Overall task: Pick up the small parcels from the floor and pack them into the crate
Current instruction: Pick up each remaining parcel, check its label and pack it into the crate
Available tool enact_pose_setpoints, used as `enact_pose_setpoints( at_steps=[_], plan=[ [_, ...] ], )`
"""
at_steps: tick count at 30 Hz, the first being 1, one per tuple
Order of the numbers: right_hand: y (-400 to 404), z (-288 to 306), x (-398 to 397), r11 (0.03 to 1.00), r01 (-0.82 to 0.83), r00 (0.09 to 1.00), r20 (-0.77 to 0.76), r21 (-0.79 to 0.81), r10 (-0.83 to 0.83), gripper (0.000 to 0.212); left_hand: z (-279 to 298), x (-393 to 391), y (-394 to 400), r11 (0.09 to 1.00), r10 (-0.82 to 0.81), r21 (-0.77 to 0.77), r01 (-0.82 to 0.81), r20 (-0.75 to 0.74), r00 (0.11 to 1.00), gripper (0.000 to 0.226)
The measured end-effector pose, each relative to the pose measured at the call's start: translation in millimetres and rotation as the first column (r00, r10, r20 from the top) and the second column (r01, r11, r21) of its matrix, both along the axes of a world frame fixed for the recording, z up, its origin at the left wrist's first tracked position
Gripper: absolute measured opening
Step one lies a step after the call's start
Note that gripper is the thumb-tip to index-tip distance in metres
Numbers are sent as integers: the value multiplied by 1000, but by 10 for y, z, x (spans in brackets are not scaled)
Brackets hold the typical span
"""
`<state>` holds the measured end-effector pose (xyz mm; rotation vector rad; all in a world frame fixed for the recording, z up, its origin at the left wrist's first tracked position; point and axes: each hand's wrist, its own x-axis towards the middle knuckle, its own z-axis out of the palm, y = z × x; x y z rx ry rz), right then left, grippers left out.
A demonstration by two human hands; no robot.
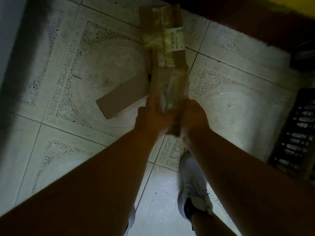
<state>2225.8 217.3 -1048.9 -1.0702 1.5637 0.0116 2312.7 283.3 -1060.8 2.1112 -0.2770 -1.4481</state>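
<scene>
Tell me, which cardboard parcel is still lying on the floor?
The plain brown parcel lies flat on the tiles, untouched. The long taped parcel is held up by both hands.

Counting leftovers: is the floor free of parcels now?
No, a flat brown parcel lies on the floor tiles left of both hands.

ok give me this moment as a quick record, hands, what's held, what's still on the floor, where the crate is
left hand: grips the near end of the long parcel
right hand: grips the same end from the other side
long parcel: cardboard, taped, with a pale label, held out in front above the floor, blurred
flat parcel: plain brown, lying on the tiled floor, partly behind the held one
crate: dark, slotted, at the right edge, only partly in view
shoe: grey, below the right arm
</scene>
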Motion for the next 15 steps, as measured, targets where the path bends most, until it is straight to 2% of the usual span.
enact_pose_setpoints(
  at_steps=[2, 4, 7, 11, 13, 15],
  plan=[
    [48, 426, 118, 989, 11, 993, 118, -145, 6, 29, 368, 80, -22, 990, 121, -63, -126, -79, 989, 115],
    [51, 958, 247, 957, -63, 978, 172, -282, 115, 32, 906, 235, -86, 961, 220, -132, -242, -159, 962, 127],
    [-69, 1810, 455, 942, -33, 960, 250, -333, 122, 28, 1799, 542, -265, 931, 249, -223, -289, -189, 950, 133],
    [-345, 3040, 715, 890, -51, 920, 325, -454, 218, 21, 2968, 952, -477, 898, 248, -349, -267, -97, 964, 105],
    [-469, 3688, 798, 808, -102, 909, 276, -580, 313, 22, 3615, 1104, -506, 850, 286, -436, -296, -91, 954, 92],
    [-556, 4402, 839, 700, -98, 917, 209, -707, 339, 15, 4336, 1252, -451, 787, 342, -514, -341, -97, 935, 84]
  ],
)
